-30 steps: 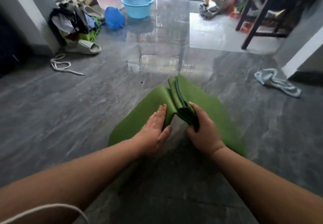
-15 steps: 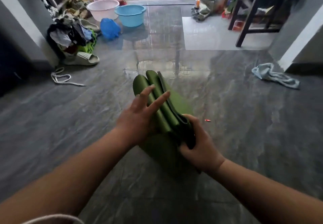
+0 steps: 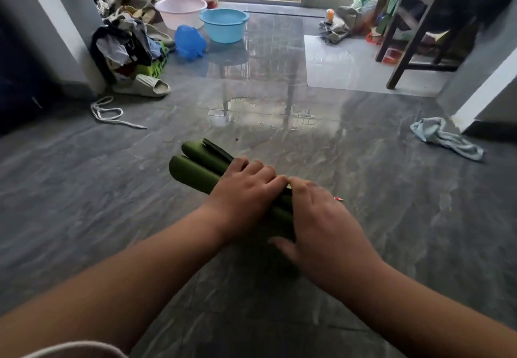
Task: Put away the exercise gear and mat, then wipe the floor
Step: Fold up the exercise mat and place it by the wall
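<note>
A green exercise mat [image 3: 199, 168], folded into a thick bundle, lies on the grey tiled floor [image 3: 84, 195] in the middle of the view. My left hand [image 3: 244, 192] presses down on top of the bundle with fingers curled over it. Just to its right, my right hand [image 3: 321, 217] grips the near end of the same bundle, and the fingertips of both hands touch. Only the far folded end of the mat shows beyond my hands. A light blue cloth [image 3: 444, 138] lies crumpled on the floor at the right.
A white cord [image 3: 107, 113] and a beige slipper [image 3: 145, 86] lie at the left beside a clothes pile [image 3: 126, 47]. Pink [image 3: 181, 10] and blue [image 3: 223, 23] basins stand at the back. A dark wooden table [image 3: 419, 30] stands back right. A wet patch [image 3: 263, 114] shines mid-floor.
The mat went from half spread on the floor to a tight folded bundle. My left hand moved from its side onto the top, beside my right hand.
</note>
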The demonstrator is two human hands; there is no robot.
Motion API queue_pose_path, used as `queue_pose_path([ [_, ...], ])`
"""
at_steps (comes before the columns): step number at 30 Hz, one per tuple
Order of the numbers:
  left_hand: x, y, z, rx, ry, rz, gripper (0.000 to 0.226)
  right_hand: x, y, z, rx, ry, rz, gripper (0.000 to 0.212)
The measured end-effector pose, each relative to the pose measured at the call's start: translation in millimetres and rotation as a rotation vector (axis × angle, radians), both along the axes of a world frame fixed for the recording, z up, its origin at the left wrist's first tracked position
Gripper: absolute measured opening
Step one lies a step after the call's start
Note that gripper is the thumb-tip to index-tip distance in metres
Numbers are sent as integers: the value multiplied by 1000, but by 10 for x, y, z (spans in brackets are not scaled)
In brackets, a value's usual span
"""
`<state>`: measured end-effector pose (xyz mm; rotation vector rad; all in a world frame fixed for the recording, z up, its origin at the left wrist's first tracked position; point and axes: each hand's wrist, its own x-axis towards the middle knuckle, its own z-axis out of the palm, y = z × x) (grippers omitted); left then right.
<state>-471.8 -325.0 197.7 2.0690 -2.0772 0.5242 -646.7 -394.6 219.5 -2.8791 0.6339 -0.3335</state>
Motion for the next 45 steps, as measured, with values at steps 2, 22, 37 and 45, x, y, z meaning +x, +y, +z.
queue_pose_path([
  [2, -67, -15, 19, -26, -4, 51, 27, 45, -25, -4, -148, 31, -49, 77],
  [22, 326, 533, 199, 216, 26, 174, 76, -217, -195, 140, -307, 338, -191, 87],
  [37, 272, 682, 315, 382, 362, 203, 101, 18, -253, 195, -216, 311, -62, 56],
  [45, 257, 665, 321, 322, 264, 266, 65, 175, -156, 443, -111, 511, -19, 69],
])
